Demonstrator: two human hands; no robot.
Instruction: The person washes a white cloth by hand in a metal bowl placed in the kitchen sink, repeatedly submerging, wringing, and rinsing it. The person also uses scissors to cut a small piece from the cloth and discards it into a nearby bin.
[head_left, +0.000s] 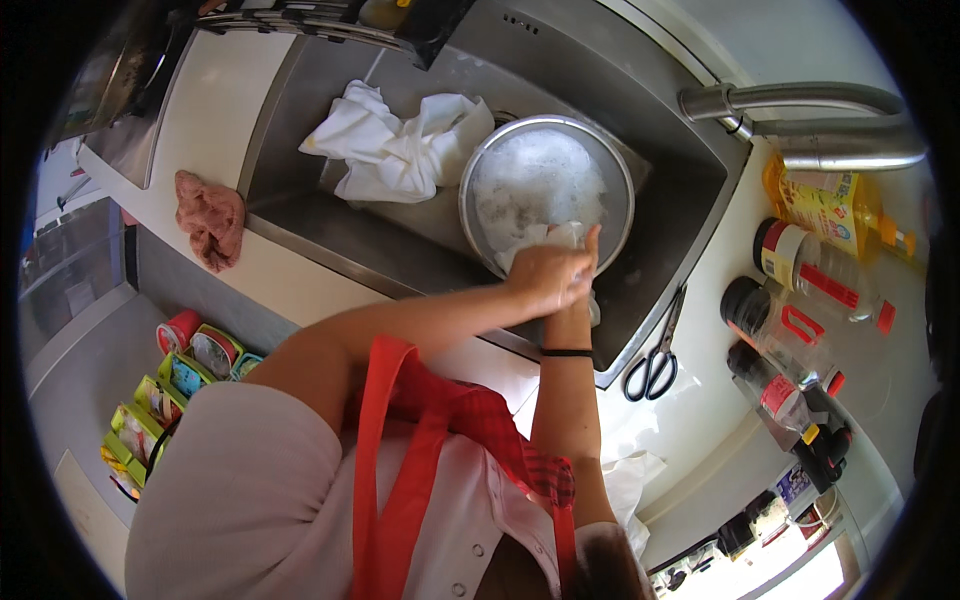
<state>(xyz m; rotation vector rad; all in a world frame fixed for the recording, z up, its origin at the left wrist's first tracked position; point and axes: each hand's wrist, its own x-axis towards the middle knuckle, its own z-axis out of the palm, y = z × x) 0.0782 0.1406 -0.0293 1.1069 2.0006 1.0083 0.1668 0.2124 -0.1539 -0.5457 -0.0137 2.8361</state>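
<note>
In a steel sink (667, 247), a round metal basin (628, 187) holds sudsy water (540, 176). At its near rim, my left hand (551, 277), slightly blurred, closes on a wet white cloth (525, 247). My right hand (589, 251) is beside and partly under the left, its thumb up and the cloth bunched at its fingers; most of that hand is hidden. A black band circles the right wrist. Some white fabric also shows below the hands, near the basin's edge. Another crumpled white cloth (405, 146) lies in the sink, left of the basin.
A steel faucet (817, 101) stands at the upper right. Scissors (656, 364) lie beside the sink, near plastic bottles (814, 274) and an oil bottle (825, 202). A pink rag (211, 219) lies on the left counter. A dark rack (330, 19) overhangs the sink's top left.
</note>
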